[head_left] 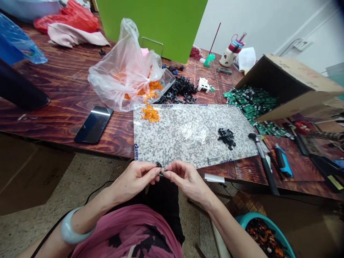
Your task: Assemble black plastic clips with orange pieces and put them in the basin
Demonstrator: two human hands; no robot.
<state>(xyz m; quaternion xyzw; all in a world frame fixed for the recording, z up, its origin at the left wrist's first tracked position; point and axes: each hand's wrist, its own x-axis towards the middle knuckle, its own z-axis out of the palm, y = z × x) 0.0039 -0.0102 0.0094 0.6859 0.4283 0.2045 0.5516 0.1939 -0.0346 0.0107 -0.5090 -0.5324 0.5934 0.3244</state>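
My left hand (145, 174) and my right hand (180, 176) meet just off the near edge of the speckled board (166, 143). Between the left thumb and forefinger is a small black plastic part (158, 165), mostly covered by the fingers. The right thumb and forefinger pinch at its side; whatever they hold is too small to make out. On the board lie a pile of orange plastic parts (151, 113), a spread of thin clear pins (195, 132) and a heap of black plastic parts (226, 138).
A tied clear bag (126, 77), a larger black heap (180, 89) and a green panel (150, 27) stand behind. Left lies a phone (94, 124). Right are a box (290, 82) spilling green circuit boards (249, 102), a hammer (264, 165) and a teal tub (258, 216) below.
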